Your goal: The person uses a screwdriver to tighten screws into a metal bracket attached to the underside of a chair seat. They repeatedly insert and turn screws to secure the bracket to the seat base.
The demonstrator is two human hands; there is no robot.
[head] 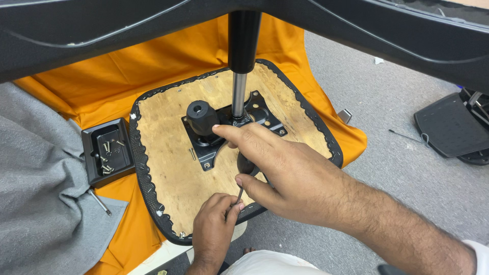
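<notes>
An upturned chair seat [168, 168] with a bare wooden underside and black stapled edging lies on an orange cloth [137, 66]. A black metal mechanism plate [204, 147] with a black knob [202, 116] is fixed at its middle, and a gas-lift column [239, 86] rises from it to the black chair base [153, 25] overhead. My right hand [277, 170] rests on the plate, index finger pointing at the column's foot. My left hand [214, 229] pinches a thin metal hex key [239, 195] near the seat's front edge, touching my right thumb.
A small black tray [91, 137] holding several screws sits left of the seat on the cloth. A loose metal tool [100, 202] lies on a grey blanket [35, 178]. A black armrest pad [451, 130] sits on the grey carpet at right.
</notes>
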